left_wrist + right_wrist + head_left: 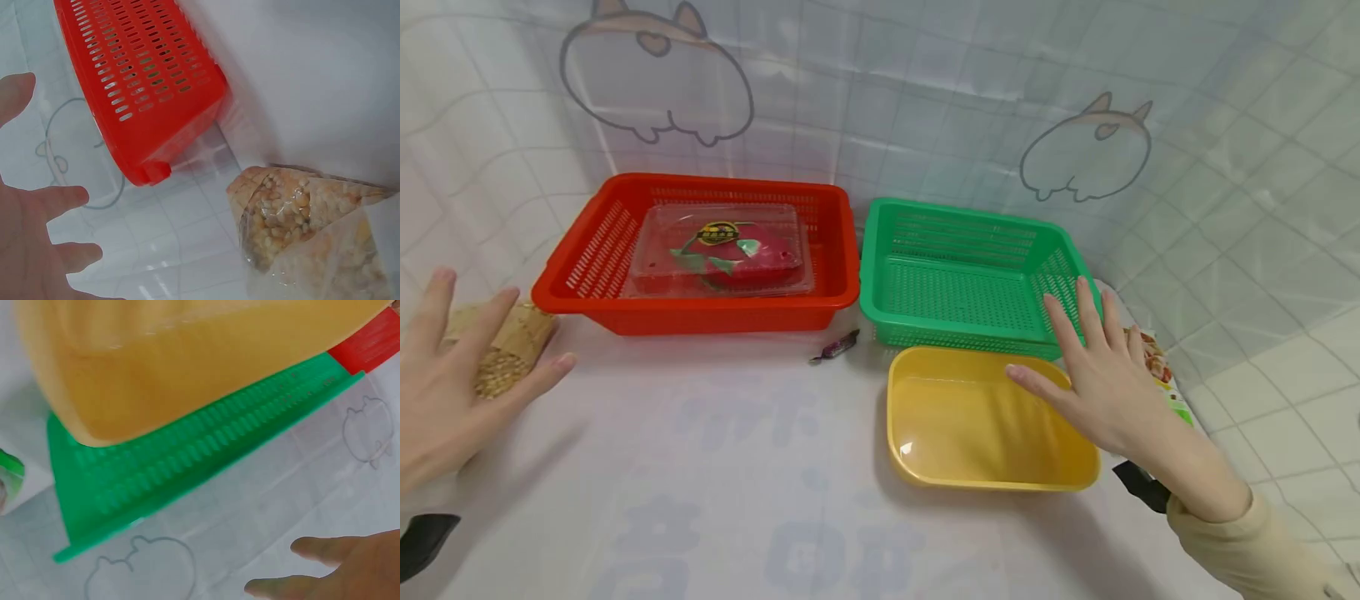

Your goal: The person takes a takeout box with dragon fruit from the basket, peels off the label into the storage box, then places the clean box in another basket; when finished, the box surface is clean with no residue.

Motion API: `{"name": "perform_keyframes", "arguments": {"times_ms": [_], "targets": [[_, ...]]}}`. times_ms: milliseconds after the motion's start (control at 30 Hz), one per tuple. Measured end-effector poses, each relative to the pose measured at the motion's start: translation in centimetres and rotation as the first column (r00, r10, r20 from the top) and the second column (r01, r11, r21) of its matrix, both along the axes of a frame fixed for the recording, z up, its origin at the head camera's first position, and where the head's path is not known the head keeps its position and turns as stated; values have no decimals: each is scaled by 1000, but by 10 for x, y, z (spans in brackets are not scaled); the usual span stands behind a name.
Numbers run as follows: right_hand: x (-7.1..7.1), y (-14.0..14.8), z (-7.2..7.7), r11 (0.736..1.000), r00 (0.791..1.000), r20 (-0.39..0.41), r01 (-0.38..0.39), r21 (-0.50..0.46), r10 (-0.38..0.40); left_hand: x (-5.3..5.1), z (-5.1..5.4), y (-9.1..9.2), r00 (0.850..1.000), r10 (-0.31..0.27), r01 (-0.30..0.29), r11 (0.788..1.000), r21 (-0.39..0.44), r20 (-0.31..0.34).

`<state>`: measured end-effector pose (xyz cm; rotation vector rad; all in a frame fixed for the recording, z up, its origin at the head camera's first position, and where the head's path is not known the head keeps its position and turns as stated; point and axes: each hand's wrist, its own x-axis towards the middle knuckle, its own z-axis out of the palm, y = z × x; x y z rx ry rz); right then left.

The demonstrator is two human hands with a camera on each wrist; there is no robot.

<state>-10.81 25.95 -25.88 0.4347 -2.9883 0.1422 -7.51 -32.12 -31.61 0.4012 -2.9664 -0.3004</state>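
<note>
My left hand (456, 379) hovers at the left with its fingers spread and nothing in it. Below and behind it lies a clear-and-brown bag of pale kernels (505, 358), partly hidden by the fingers; the left wrist view shows the bag (281, 219) closer. Over the right end of a yellow basin (985, 425) and the near right corner of a green basket (955, 292) my right hand (1108, 387) is held, fingers spread, holding nothing. A red basket (722, 317) at the back left holds a clear plastic box (655, 242) with a red-and-green fruit-like thing (752, 254) inside.
A small dark purple wrapped item (837, 346) lies on the white cloth (737, 467) between the red and green baskets. A colourful printed packet (1157, 362) is partly hidden behind the right hand. Behind the baskets hangs a checked curtain (910, 100).
</note>
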Motion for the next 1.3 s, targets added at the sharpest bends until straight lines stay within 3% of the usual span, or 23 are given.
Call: {"name": "perform_keyframes", "arguments": {"times_ms": [233, 367, 500, 700, 833, 1000, 1300], "targets": [[-2, -22, 18, 999, 999, 30, -24, 40, 22, 1, 8, 5, 999, -44, 44, 999, 14, -30], [-5, -40, 27, 999, 998, 53, -38, 29, 37, -5, 9, 1, 996, -73, 74, 997, 2, -49], [-13, -61, 32, 997, 995, 55, -77, -26, 78, -12, 13, 3, 995, -86, 85, 996, -17, -44], [-26, -93, 35, 973, 985, 100, -122, -198, 144, -19, 27, 11, 983, -164, 165, 986, 15, -81], [-34, -114, 36, 931, 971, 142, -134, -339, 192, -25, 35, 20, 973, -196, 207, 975, 79, -124], [-47, -141, 34, 859, 944, 212, -118, -499, 253, -37, 39, 24, 960, -216, 243, 958, 152, -176], [-70, -193, 27, 724, 873, 405, 94, -684, 270, -69, 43, 34, 945, -265, 309, 916, 255, -191]]}}
